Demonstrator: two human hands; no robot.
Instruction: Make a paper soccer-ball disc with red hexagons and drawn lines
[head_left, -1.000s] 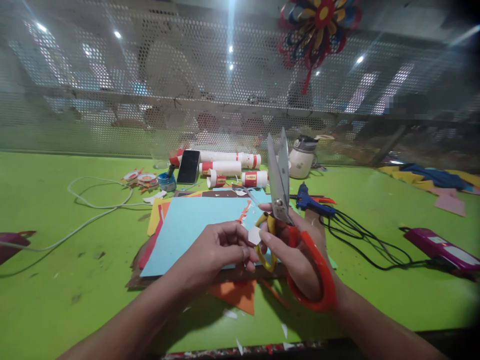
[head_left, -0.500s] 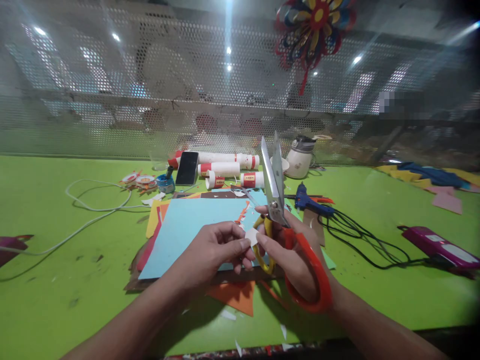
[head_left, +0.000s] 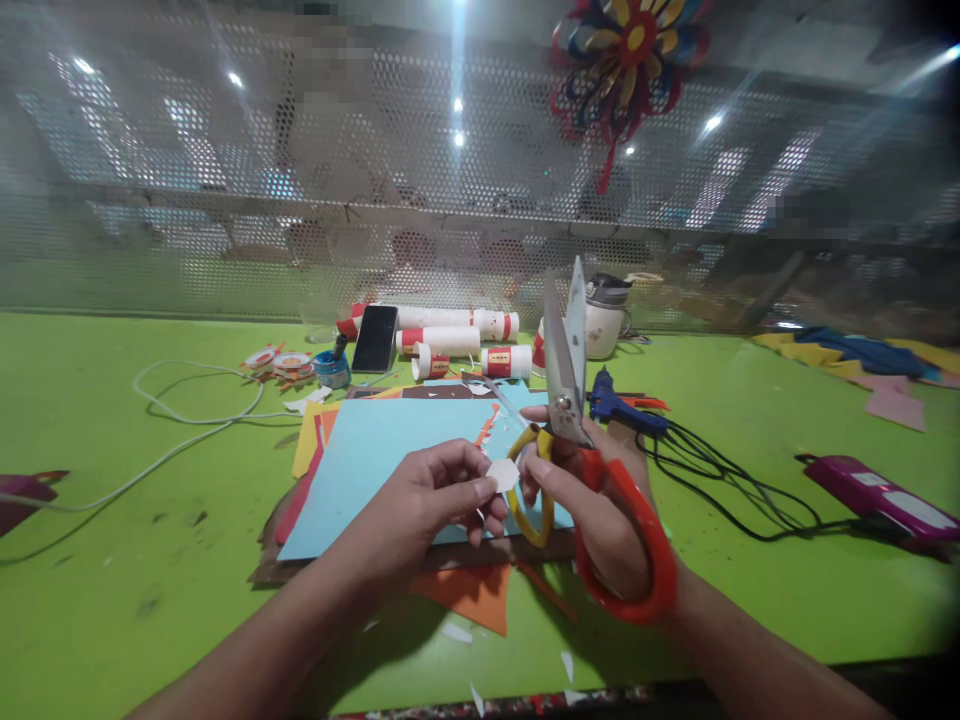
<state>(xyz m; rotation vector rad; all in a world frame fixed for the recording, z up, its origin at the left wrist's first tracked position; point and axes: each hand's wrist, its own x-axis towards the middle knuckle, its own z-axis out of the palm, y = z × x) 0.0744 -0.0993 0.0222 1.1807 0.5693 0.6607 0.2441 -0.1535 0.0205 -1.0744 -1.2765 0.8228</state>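
Note:
My left hand [head_left: 427,500] pinches a small white paper piece [head_left: 502,474] between thumb and fingertips. My right hand [head_left: 592,500] is closed round the handles of large scissors [head_left: 570,390], one handle yellow, the other orange-red, blades pointing up and slightly apart. A right fingertip also touches the paper piece. Both hands hover over a light-blue paper sheet [head_left: 375,460] lying on a stack of coloured sheets on the green table [head_left: 112,560].
Behind the stack lie white glue tubes [head_left: 442,338], a phone [head_left: 376,336] and a small blue pot [head_left: 332,365]. A blue glue gun [head_left: 619,405] with black cable lies right, a magenta case [head_left: 877,495] further right. A white cable [head_left: 187,410] loops left. Perforated metal screen behind.
The scissors and my right hand have shifted slightly to the right; the white paper piece stays pinched between both hands and has turned a little.

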